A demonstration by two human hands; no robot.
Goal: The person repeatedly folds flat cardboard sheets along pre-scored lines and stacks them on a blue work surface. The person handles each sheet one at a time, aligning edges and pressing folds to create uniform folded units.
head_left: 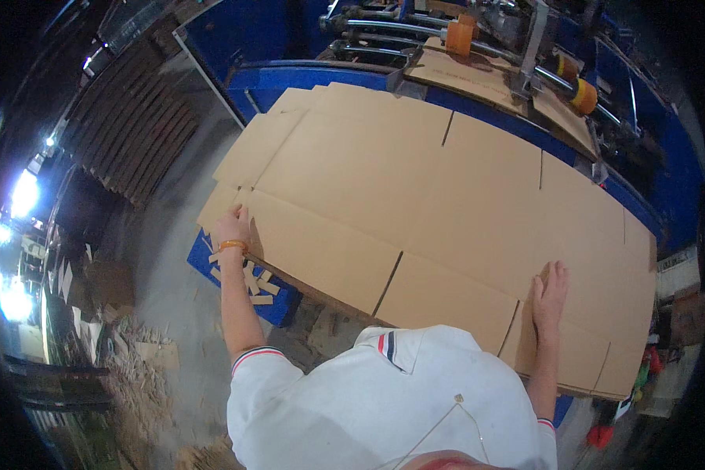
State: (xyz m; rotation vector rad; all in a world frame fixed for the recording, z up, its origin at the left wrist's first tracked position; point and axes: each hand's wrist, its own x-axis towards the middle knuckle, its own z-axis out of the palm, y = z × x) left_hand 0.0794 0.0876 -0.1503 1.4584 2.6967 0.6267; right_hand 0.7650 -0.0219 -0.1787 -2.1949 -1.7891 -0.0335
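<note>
A large flat sheet of brown cardboard [352,180], scored with fold lines and cut with dark slots, lies in front of me with more sheets beneath it. My left hand [233,227], with an orange bracelet at its wrist, rests on the sheet's near left edge. Its fingers are slightly bent and apart, with no separate object in them. Flat on the right part of the sheet lies my right hand [551,295], fingers stretched out and pointing away from me.
Along the far side stands a blue machine [313,76] with metal shafts and orange rollers [460,35], another cardboard sheet [470,74] under them. Cardboard offcuts [260,286] lie on a blue surface by my left forearm. Stacked cardboard [125,125] stands far left; scraps [145,376] litter the floor.
</note>
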